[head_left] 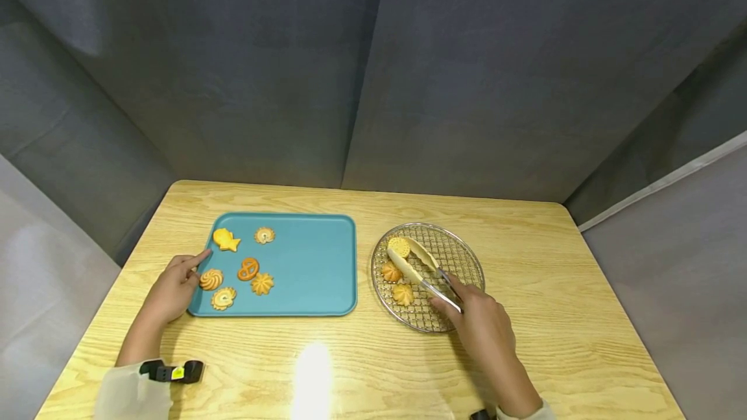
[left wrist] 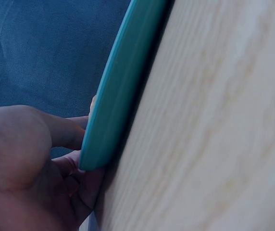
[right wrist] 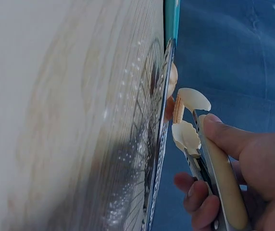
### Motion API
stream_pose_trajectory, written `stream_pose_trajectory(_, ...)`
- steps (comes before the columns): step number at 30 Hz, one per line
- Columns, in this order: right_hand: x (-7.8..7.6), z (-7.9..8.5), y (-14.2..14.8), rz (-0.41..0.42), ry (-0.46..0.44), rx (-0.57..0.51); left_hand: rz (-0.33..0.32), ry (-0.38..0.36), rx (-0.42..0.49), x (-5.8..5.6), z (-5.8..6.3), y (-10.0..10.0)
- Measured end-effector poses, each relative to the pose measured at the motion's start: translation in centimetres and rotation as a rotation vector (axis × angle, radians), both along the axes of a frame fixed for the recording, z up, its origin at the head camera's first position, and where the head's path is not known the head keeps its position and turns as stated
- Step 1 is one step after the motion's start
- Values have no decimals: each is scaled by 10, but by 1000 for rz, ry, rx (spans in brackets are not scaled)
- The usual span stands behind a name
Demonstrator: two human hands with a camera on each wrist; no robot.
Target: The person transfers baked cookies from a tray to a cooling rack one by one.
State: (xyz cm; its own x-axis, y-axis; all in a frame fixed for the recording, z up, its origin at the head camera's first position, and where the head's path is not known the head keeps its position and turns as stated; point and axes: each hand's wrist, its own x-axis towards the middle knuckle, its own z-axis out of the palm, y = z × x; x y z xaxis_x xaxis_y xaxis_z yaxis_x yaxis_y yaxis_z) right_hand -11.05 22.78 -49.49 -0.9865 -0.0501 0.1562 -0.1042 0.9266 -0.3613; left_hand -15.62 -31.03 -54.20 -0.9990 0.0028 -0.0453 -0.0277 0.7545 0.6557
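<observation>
Over the wire rack [head_left: 463, 271], your right hand [head_left: 484, 319] curls half-closed round the tongs [head_left: 415, 277], setting their tips about a round cookie [head_left: 398, 246] there, while your left hand [head_left: 170, 290] pinches the tray [head_left: 315, 264], seemingly to steady it.

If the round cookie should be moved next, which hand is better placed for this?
Probably the right hand: it holds the tongs, their tips at the round cookie. The left hand touches the tray instead.
</observation>
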Motion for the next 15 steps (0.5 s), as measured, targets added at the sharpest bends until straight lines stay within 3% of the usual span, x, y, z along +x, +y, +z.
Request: stream_pose_trajectory(15, -8, 0, 20, -41, -7, 19, -4, 6, 1, 0, 0, -1)
